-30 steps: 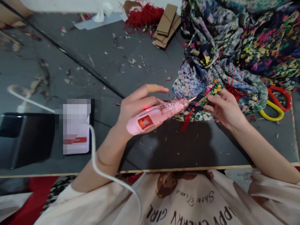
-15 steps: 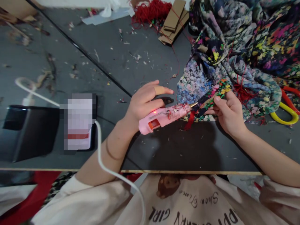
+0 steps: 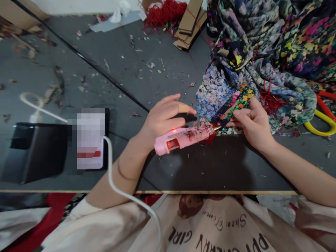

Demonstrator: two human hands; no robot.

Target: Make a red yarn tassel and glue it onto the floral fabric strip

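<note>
A pink glue gun [image 3: 183, 137], with a lit red light and a metal tip, lies in my left hand [image 3: 168, 117]; some of the fingers reach out above it. Red threads and whitish bits cling to its front. The tip touches the lower end of a folded flowered strip [image 3: 237, 101]. My right hand [image 3: 254, 122] pinches this strip between thumb and fingers. Beneath and behind it spreads a bunched flowered cloth [image 3: 214, 84]. The fingertips of my right hand are partly hidden by the strip.
A phone [image 3: 90, 140] and a black box [image 3: 39, 150] are at the left. Cardboard pieces [image 3: 191, 21] and red threads [image 3: 165, 14] sit at the back. Yellow-handled scissors [image 3: 321, 124] lie right. A black cable [image 3: 97, 66] crosses the dark table [image 3: 157, 59].
The glue gun's tip has dropped slightly and points more level, now at the strip's lower end. My right hand still pinches the strip. The whole view has shifted a little.
</note>
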